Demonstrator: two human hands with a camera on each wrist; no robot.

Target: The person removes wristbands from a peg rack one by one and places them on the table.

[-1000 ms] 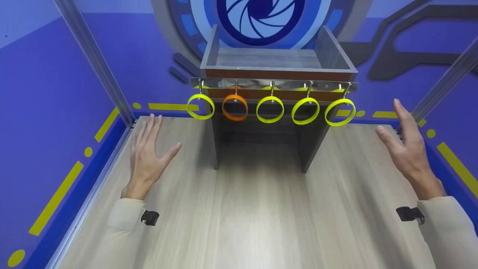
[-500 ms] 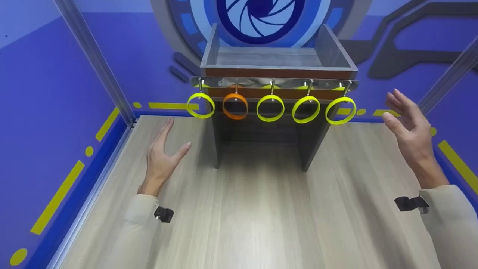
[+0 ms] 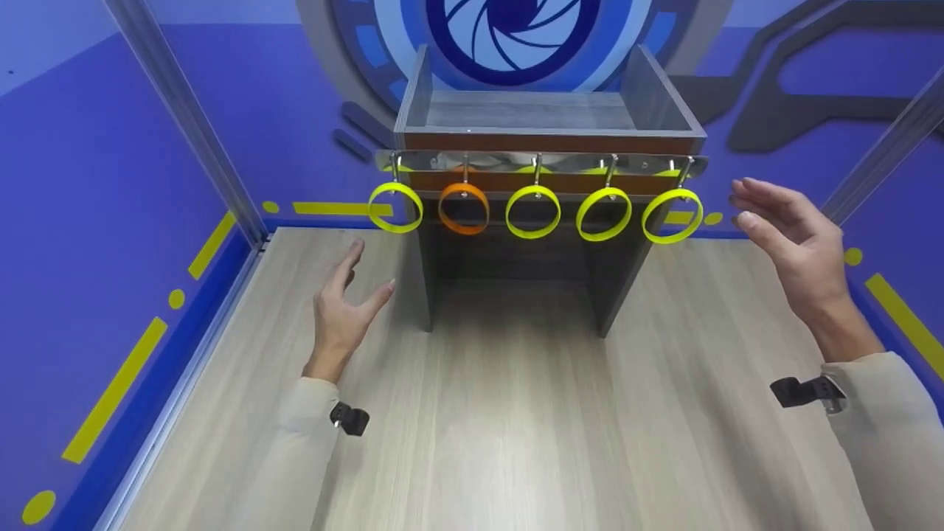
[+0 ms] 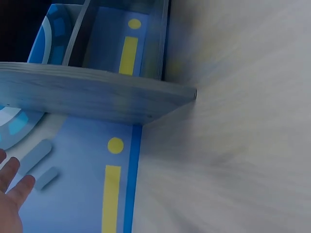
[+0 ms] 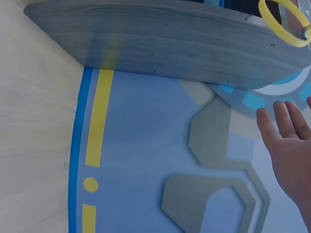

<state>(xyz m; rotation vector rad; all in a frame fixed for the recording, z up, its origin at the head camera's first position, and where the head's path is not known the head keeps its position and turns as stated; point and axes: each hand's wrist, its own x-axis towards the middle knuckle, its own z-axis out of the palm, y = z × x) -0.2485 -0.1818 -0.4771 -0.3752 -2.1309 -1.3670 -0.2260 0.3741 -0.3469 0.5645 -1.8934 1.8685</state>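
Observation:
Across the front of a grey wooden stand, several rings hang from hooks on a metal strip (image 3: 575, 163). Yellow is the colour of the far-left ring (image 3: 372, 209), the middle ring (image 3: 509, 214), the fourth ring (image 3: 580, 218) and the far-right ring (image 3: 647, 221); second from the left hangs an orange ring (image 3: 442, 212). My left hand (image 3: 341, 321) hovers left of the stand, below the far-left ring, thumb apart and holding nothing. To the right of the far-right ring, my right hand (image 3: 810, 258) is raised, fingers loosely bent, touching nothing. In the right wrist view, the near ring (image 5: 272, 22) shows at the top.
The stand has an open upper tray (image 3: 531, 110) and side panels (image 3: 623, 273) reaching down to the wood-grain tabletop (image 3: 509, 413). Blue-purple walls (image 3: 81, 184) with metal corner posts (image 3: 184, 110) enclose the left, back and right.
My left hand has moved right, towards the stand. My right hand has risen, then shifted a little left towards the far-right ring, its fingers bending more. The rings hang as before.

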